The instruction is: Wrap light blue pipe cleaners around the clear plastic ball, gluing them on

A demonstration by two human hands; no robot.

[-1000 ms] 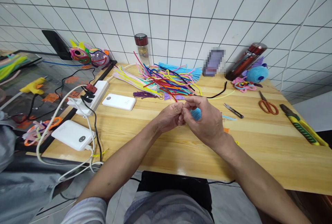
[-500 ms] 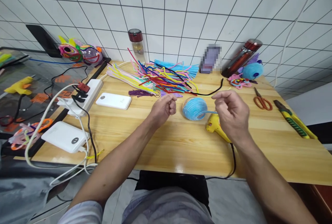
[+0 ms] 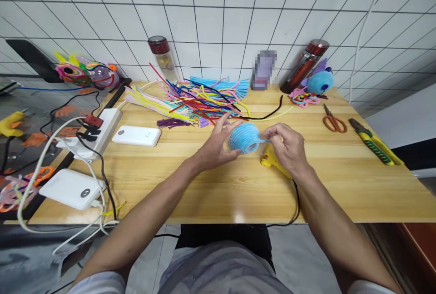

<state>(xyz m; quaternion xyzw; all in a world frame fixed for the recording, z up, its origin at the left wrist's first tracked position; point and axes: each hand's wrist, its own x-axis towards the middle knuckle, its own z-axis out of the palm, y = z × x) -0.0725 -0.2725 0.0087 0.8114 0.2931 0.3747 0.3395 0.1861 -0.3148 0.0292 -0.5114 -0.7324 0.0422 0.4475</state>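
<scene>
A light blue ball wound from pipe cleaner (image 3: pixel 244 137) rests near the middle of the wooden table (image 3: pixel 340 185). My left hand (image 3: pixel 216 146) cups its left side, fingers curled around it. My right hand (image 3: pixel 285 147) pinches the loose blue end that sticks out of the ball on the right. Just under my right hand lies a yellow glue gun (image 3: pixel 272 161), its black cord running off the front edge. A heap of coloured pipe cleaners (image 3: pixel 200 98) lies right behind the ball.
Red scissors (image 3: pixel 334 121) and yellow-handled pliers (image 3: pixel 374 146) lie at the right. Two bottles (image 3: pixel 165 60) (image 3: pixel 303 67) and a blue fuzzy toy (image 3: pixel 318 82) stand by the tiled wall. Two white power banks (image 3: pixel 136 136) (image 3: pixel 70 189), a power strip (image 3: pixel 98 129) and cables crowd the left.
My hands were pressed together, then drew apart, showing the ball and glue gun. Now the left has closed on the ball and the right has come back in, holding the ball's loose end.
</scene>
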